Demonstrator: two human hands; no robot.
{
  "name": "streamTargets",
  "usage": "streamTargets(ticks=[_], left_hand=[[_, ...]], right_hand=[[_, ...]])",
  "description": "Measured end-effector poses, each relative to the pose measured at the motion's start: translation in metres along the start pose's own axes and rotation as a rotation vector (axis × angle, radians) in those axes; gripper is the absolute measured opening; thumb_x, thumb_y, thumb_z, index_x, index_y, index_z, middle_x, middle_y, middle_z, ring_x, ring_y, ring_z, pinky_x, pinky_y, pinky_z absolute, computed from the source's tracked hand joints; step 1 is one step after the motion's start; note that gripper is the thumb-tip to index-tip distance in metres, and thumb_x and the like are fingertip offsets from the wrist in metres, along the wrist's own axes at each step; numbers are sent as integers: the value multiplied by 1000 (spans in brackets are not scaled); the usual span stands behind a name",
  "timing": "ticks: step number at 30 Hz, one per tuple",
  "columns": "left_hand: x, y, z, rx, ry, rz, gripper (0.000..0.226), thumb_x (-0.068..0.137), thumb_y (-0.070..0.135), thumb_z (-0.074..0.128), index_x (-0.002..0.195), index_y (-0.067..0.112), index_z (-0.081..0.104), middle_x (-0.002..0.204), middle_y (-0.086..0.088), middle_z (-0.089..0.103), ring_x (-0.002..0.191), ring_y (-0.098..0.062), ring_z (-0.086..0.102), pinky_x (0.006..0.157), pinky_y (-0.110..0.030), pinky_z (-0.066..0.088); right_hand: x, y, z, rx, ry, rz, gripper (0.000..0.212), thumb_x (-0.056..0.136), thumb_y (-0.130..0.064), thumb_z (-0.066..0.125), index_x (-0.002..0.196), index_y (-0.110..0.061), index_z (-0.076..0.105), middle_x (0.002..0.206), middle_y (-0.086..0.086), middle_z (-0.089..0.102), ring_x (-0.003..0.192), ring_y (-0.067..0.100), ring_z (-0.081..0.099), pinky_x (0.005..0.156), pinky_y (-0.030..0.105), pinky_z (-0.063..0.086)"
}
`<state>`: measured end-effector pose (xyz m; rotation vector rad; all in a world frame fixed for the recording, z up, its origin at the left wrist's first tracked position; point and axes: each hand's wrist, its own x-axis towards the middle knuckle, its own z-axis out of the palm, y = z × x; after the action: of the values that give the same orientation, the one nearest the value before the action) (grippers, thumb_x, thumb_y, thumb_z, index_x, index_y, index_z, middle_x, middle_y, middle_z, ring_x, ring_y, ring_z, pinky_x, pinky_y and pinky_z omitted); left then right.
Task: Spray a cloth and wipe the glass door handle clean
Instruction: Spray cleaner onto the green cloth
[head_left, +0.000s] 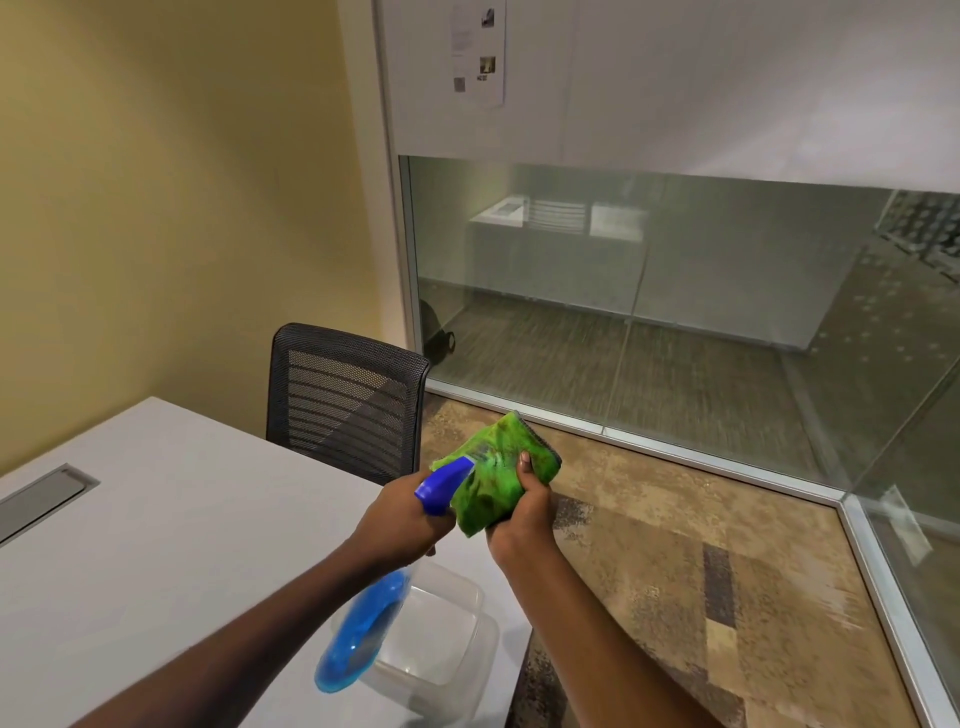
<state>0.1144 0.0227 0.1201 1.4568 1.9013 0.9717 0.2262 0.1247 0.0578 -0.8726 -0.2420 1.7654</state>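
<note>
My left hand (402, 522) grips the neck of a spray bottle (363, 631) filled with blue liquid. Its blue nozzle (441, 483) points right and touches a crumpled green cloth (493, 480). My right hand (522, 525) holds that cloth from below, thumb pressed on its front. Both hands are close together above the corner of a white table (156, 519). No door handle is in view.
A clear plastic container (441, 634) sits on the table corner under the bottle. A black mesh chair (345, 400) stands behind the table. A glass wall (675, 312) with a metal floor frame runs across the right. Patterned carpet (701, 571) lies between.
</note>
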Motion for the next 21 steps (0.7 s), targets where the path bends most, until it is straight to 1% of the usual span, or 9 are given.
streamTargets(ticks=[2, 4, 9, 11, 13, 15, 17, 18, 21], left_hand=[[1, 1, -1, -22, -16, 19, 13, 76, 19, 67, 86, 20, 59, 66, -3, 65, 54, -19, 65, 62, -39, 56], [2, 0, 0, -15, -39, 20, 15, 80, 16, 69, 90, 20, 59, 70, -4, 66, 56, -20, 66, 60, -35, 56], [6, -5, 4, 16, -33, 17, 17, 84, 17, 70, 86, 24, 55, 68, -1, 65, 57, -17, 67, 55, -22, 52], [7, -7, 3, -21, -19, 24, 14, 81, 24, 69, 86, 25, 56, 66, -2, 66, 57, -18, 67, 58, -28, 55], [9, -8, 2, -77, -2, 35, 17, 77, 29, 67, 90, 25, 58, 68, -3, 67, 57, -21, 68, 61, -36, 57], [11, -12, 2, -114, 9, 55, 16, 82, 18, 69, 93, 23, 58, 67, -1, 67, 57, -21, 67, 62, -38, 57], [12, -15, 4, -124, 16, 88, 20, 87, 9, 68, 92, 24, 56, 65, 3, 67, 56, -18, 66, 61, -34, 56], [12, -16, 4, -136, 18, 103, 21, 87, 7, 67, 92, 24, 55, 66, 4, 67, 57, -17, 65, 61, -32, 56], [11, -22, 5, -222, 28, 142, 22, 87, 7, 68, 94, 24, 55, 74, -4, 66, 59, -19, 65, 60, -31, 57]], right_hand=[[2, 2, 0, -17, -3, 2, 47, 84, -34, 70, 126, -15, 60, 117, 15, 70, 102, 37, 67, 86, 54, 55], [4, 3, -1, -15, -5, -3, 45, 85, -32, 70, 126, -15, 60, 117, 15, 70, 102, 37, 67, 86, 53, 56], [5, 4, -1, -17, -25, -8, 44, 85, -28, 69, 126, -14, 60, 117, 15, 70, 104, 37, 67, 87, 52, 55], [5, 5, -1, -10, -26, -10, 45, 84, -26, 69, 126, -13, 60, 117, 16, 70, 104, 38, 67, 86, 52, 55], [7, 6, 0, 2, -24, -14, 47, 82, -25, 70, 126, -12, 60, 117, 17, 70, 104, 39, 67, 89, 55, 54], [9, 8, -1, 6, -24, -13, 48, 80, -24, 71, 126, -12, 61, 116, 18, 70, 104, 40, 67, 92, 59, 51], [10, 9, -2, 7, -21, -7, 49, 78, -24, 72, 125, -13, 61, 116, 18, 70, 104, 41, 66, 92, 61, 50], [12, 10, -3, 12, -24, -7, 51, 76, -24, 73, 125, -13, 61, 117, 18, 70, 105, 41, 66, 92, 63, 49], [14, 13, -5, 10, -16, -5, 56, 74, -24, 74, 126, -12, 60, 119, 18, 69, 105, 41, 66, 90, 62, 50]])
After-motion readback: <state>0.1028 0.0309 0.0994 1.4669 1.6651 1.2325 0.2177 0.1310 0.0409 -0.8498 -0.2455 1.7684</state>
